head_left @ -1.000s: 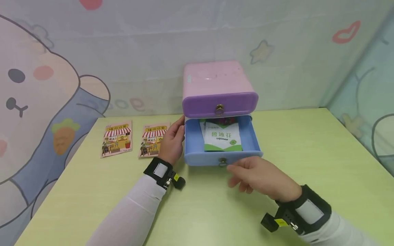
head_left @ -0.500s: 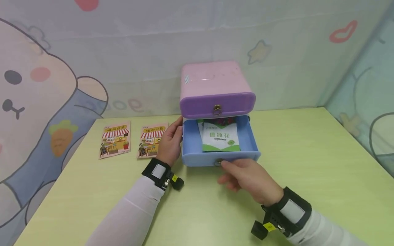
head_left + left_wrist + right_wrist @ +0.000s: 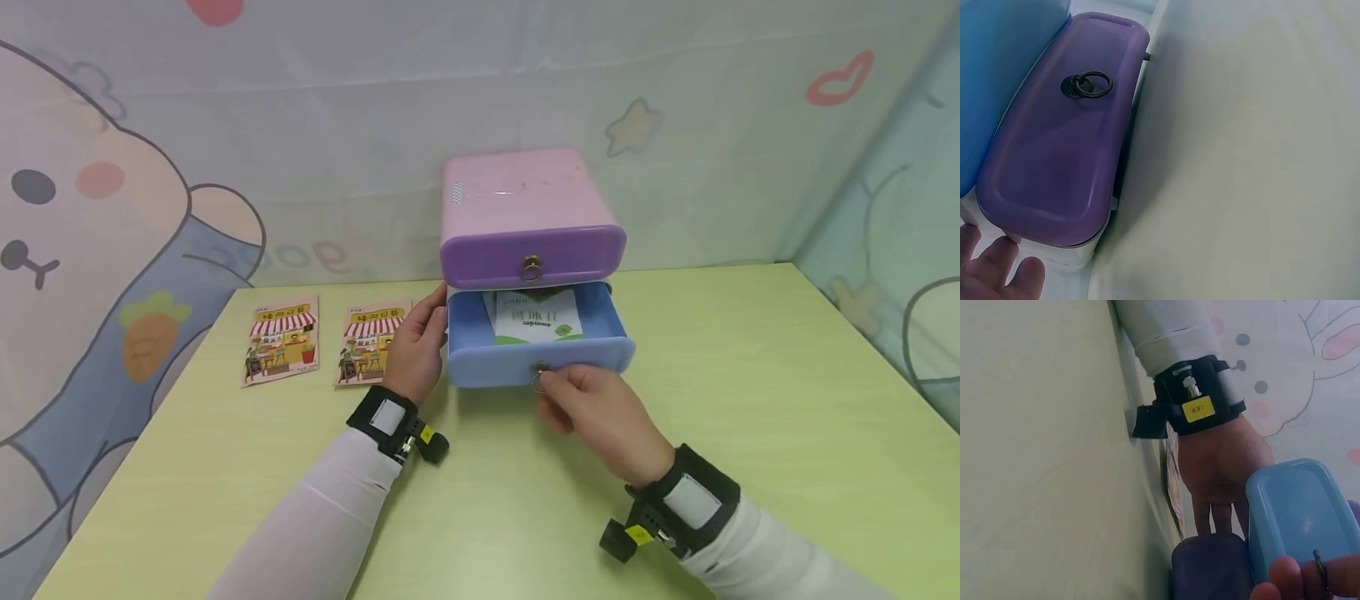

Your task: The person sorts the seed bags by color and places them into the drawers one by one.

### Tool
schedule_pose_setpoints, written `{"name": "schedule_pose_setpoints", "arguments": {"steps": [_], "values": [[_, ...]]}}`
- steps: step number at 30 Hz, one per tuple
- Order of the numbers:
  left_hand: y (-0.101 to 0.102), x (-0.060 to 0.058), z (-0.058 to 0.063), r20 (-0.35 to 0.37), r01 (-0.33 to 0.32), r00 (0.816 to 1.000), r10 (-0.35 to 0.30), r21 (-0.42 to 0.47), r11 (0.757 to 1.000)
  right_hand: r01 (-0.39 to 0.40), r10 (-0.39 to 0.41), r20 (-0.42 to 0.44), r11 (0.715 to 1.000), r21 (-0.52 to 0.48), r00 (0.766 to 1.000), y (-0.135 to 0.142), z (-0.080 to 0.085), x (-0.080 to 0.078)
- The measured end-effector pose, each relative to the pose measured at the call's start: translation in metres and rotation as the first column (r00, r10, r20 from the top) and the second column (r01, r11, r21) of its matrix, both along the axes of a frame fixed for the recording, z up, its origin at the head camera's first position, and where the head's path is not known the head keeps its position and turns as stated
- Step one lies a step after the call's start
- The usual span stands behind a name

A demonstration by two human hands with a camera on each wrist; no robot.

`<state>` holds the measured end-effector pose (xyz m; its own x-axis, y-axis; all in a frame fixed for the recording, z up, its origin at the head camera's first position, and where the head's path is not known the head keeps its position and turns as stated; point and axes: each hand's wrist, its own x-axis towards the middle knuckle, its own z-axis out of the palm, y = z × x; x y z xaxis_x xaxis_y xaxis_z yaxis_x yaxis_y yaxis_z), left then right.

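Note:
A small drawer cabinet [image 3: 525, 187] has a pink top and a purple upper drawer [image 3: 491, 262], which is closed. Beneath it the blue drawer [image 3: 491, 365] is pulled out, with white-and-green seed packets [image 3: 528, 321] lying inside. My right hand [image 3: 607, 421] pinches the metal ring pull [image 3: 1320, 567] on the blue drawer's front. My left hand [image 3: 416, 350] rests its extended fingers against the cabinet's left side. The left wrist view shows these fingertips [image 3: 1027, 275] beside a lower purple drawer [image 3: 1054, 150], closed, with its own ring [image 3: 1093, 85].
Two pink packets [image 3: 281, 342] printed with a striped shop awning lie on the light green table [image 3: 750, 375], left of the cabinet; my left hand partly covers the nearer packet [image 3: 363, 342]. A cartoon-printed cloth [image 3: 360, 125] hangs behind the table.
My right hand has moved left from the drawer's front edge onto the ring pull and now pinches it. The blue drawer has slid slightly inward. My left hand has stayed put.

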<state>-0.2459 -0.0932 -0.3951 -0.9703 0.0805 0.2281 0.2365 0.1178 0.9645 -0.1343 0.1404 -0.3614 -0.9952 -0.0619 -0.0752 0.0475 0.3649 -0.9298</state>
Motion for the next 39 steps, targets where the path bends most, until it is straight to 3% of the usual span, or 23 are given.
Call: {"name": "schedule_pose_setpoints", "arguments": {"steps": [6, 12, 19, 25, 39], "values": [[0.000, 0.001, 0.000, 0.003, 0.001, 1.000, -0.001, 0.009, 1.000, 0.054, -0.031, -0.143, 0.986, 0.160, 0.989, -0.005, -0.005, -0.012], [0.000, 0.001, 0.000, 0.006, -0.002, 1.000, 0.002, 0.011, 1.000, 0.097, -0.013, -0.294, 0.957, 0.273, 0.956, -0.011, -0.015, -0.022], [0.001, 0.001, 0.001, 0.008, 0.008, 1.000, -0.008, 0.028, 1.000, 0.157, -0.004, -0.409, 0.927, 0.341, 0.913, -0.016, -0.018, -0.032], [0.001, 0.002, 0.002, 0.024, 0.005, 1.000, -0.006, 0.033, 0.999, 0.186, 0.001, -0.449, 0.910, 0.371, 0.893, -0.018, -0.018, -0.043], [-0.001, 0.003, 0.001, 0.047, 0.004, 0.999, -0.006, 0.028, 1.000, 0.233, -0.045, -0.431, 0.889, 0.395, 0.901, -0.021, -0.018, -0.066]]}}
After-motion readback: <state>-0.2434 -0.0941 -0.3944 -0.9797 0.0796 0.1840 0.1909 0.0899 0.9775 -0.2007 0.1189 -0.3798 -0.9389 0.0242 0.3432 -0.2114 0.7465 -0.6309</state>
